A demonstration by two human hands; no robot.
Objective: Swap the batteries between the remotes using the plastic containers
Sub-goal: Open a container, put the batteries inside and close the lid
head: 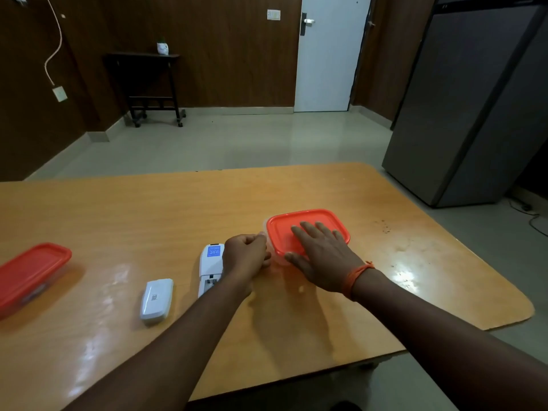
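Pressing flat on the red lid (308, 229) of the nearer plastic container (274, 256), the right hand (323, 256) lies open with fingers spread, gripping nothing, only bearing down. The left hand (246, 256) is curled at the container's left corner, fingertips at the lid's edge; whether it pinches the rim or merely braces the clear wall I cannot tell (the knuckles hide the contact).

Just left of that curled hand, partly under its wrist, lies a white remote (210, 268) face down, its battery bay apparently uncovered at the near end; no batteries can be made out in it. Further left of the hands rests a second, smaller white remote (157, 301), back up with a small code label, which seems closed. Far out to the left, at the edge of the wooden table (148, 209), sits the second red-lidded container (31, 274), shut.

My judgement: the swap is somewhere in its middle. One remote looks opened, the other not, and the hands are either sealing or prying this lid; which one, the view does not settle. Refitting both remotes appears still to be done.
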